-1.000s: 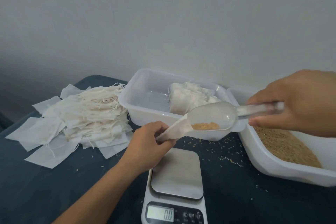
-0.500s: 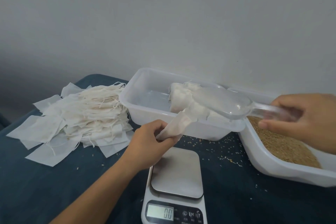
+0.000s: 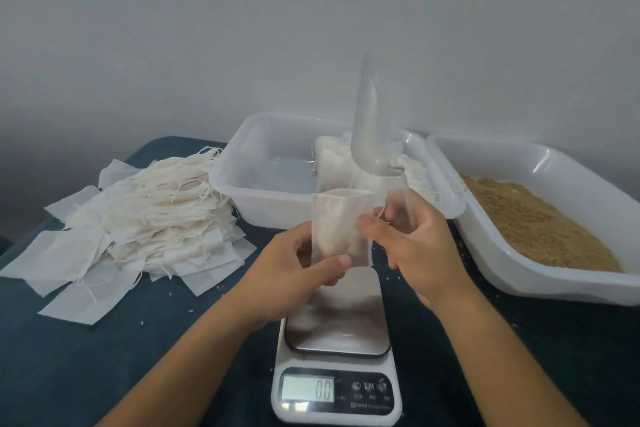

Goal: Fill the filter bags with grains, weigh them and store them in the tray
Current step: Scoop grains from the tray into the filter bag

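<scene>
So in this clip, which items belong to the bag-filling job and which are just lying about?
In the job:
- filter bag, held in both hands
- clear scoop, in right hand
- scale, reading 0.0
- grain tub
- storage tray
- empty bags

Lying about:
- spilled grains

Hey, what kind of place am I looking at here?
Probably a small home packing station: a digital scale, a tub of grain, and a pile of empty filter bags on a dark cloth-covered table.
</scene>
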Motion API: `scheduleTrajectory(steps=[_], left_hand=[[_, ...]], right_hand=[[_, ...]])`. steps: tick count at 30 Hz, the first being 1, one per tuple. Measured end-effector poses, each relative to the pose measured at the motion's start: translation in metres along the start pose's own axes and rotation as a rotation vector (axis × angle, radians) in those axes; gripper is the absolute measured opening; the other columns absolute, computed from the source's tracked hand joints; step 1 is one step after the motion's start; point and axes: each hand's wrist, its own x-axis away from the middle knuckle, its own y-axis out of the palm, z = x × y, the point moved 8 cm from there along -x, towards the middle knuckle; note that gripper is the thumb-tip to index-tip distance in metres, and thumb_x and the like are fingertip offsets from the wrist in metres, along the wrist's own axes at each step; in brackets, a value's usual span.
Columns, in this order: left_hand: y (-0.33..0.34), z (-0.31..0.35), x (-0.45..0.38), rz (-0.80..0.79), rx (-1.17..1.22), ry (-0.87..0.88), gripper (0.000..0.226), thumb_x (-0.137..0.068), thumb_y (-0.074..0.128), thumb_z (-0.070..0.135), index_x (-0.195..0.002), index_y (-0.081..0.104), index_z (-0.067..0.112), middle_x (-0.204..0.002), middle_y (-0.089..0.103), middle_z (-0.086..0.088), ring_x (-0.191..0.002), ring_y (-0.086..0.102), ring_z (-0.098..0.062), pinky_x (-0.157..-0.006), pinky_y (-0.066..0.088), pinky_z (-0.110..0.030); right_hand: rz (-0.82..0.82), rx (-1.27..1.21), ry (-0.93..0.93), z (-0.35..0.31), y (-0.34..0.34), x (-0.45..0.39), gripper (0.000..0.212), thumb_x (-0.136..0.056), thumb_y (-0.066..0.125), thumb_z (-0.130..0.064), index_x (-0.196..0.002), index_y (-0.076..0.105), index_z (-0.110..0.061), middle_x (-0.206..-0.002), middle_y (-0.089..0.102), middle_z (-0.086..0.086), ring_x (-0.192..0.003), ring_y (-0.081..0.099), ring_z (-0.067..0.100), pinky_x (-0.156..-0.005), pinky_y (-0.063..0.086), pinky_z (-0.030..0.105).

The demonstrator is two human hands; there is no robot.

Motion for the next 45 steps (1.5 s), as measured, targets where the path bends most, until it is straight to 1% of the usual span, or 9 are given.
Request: scheduleTrajectory(steps=[5,11,15,20,25,29,34,40,45], left_hand=[[0.006,0.004,0.001,-0.001,0.053,0.019,0.023,-0.087,0.072,0.043,-0.109,0.074,0.036,-0.102,0.076,0.000,-0.091,0.074,-0.021,-0.080,0.061,-0.030],[-0.001,-0.001,-0.003,0.124,0.089,0.014,0.024,-0.095,0.059,0.040,-0.105,0.079,0.034,-0.107,0.077,0.003,-0.098,0.070,-0.011,-0.086,0.060,-0.037],[-0.002,0.002,-0.003,0.124,0.101,0.060,0.026,-0.095,0.062,0.030,-0.114,0.078,0.023,-0.116,0.076,-0.010,-0.110,0.070,-0.030,-0.101,0.054,-0.048],[-0.007,-0.002,-0.002,0.098,0.065,0.016,0.030,-0.092,0.064,0.027,-0.106,0.073,0.003,-0.098,0.076,-0.014,-0.086,0.069,-0.017,-0.077,0.058,-0.031],[-0.009,-0.014,-0.002,-0.043,-0.142,-0.138,0.013,-0.099,0.066,0.013,-0.109,0.074,0.012,-0.097,0.076,-0.015,-0.076,0.070,-0.023,-0.066,0.058,-0.030],[-0.016,-0.019,0.000,-0.081,-0.241,-0.205,0.009,-0.095,0.065,0.005,-0.102,0.068,0.011,-0.075,0.075,-0.007,-0.066,0.073,-0.020,-0.056,0.054,-0.021],[-0.028,-0.017,-0.003,0.006,-0.426,-0.162,0.014,-0.092,0.069,0.010,-0.095,0.067,0.023,-0.069,0.074,0.006,-0.059,0.071,-0.009,-0.055,0.050,-0.013],[-0.049,-0.017,-0.006,0.196,-0.574,-0.108,0.004,-0.090,0.073,0.037,-0.089,0.070,0.034,-0.072,0.067,0.022,-0.060,0.059,0.006,-0.054,0.041,-0.006],[-0.069,-0.015,-0.006,0.413,-0.516,-0.121,0.009,-0.093,0.068,0.041,-0.087,0.067,0.034,-0.067,0.064,0.018,-0.052,0.058,0.008,-0.042,0.037,-0.006]], right_hand=[[0.024,-0.032,-0.021,-0.001,-0.003,0.008,0.032,-0.088,0.078,-0.021,-0.095,0.058,0.003,-0.070,0.064,-0.013,-0.055,0.058,0.001,-0.044,0.043,0.018],[0.110,-0.032,-0.057,-0.008,-0.011,0.013,0.030,-0.090,0.079,-0.014,-0.076,0.054,-0.022,-0.078,0.066,-0.005,-0.053,0.057,0.002,-0.044,0.043,0.018],[0.095,-0.028,-0.067,-0.009,-0.011,0.016,0.032,-0.090,0.079,-0.012,-0.075,0.052,-0.021,-0.073,0.066,-0.008,-0.047,0.054,0.003,-0.045,0.042,0.016],[0.034,0.063,-0.035,-0.004,-0.013,0.023,0.035,-0.087,0.081,-0.021,-0.068,0.054,-0.032,-0.068,0.059,-0.010,-0.048,0.051,0.004,-0.050,0.043,0.015],[-0.098,0.181,0.067,0.009,-0.011,0.027,0.037,-0.089,0.079,-0.019,-0.067,0.051,-0.029,-0.072,0.062,-0.010,-0.054,0.051,0.002,-0.052,0.042,0.013],[-0.166,0.310,0.144,0.021,-0.005,0.028,0.032,-0.086,0.081,-0.025,-0.070,0.053,-0.027,-0.065,0.057,-0.012,-0.053,0.048,0.002,-0.056,0.043,0.025],[-0.124,0.432,0.175,0.031,-0.004,0.026,0.029,-0.087,0.080,-0.035,-0.074,0.057,-0.023,-0.071,0.066,-0.012,-0.056,0.052,0.000,-0.058,0.045,0.023],[-0.024,0.536,0.142,0.030,-0.014,0.024,0.034,-0.086,0.075,-0.054,-0.077,0.058,-0.026,-0.092,0.073,-0.007,-0.084,0.066,0.004,-0.072,0.054,0.033],[0.157,0.472,0.087,0.020,-0.031,0.020,0.024,-0.088,0.069,-0.059,-0.083,0.059,-0.037,-0.094,0.066,-0.037,-0.089,0.063,-0.009,-0.075,0.059,0.038]])
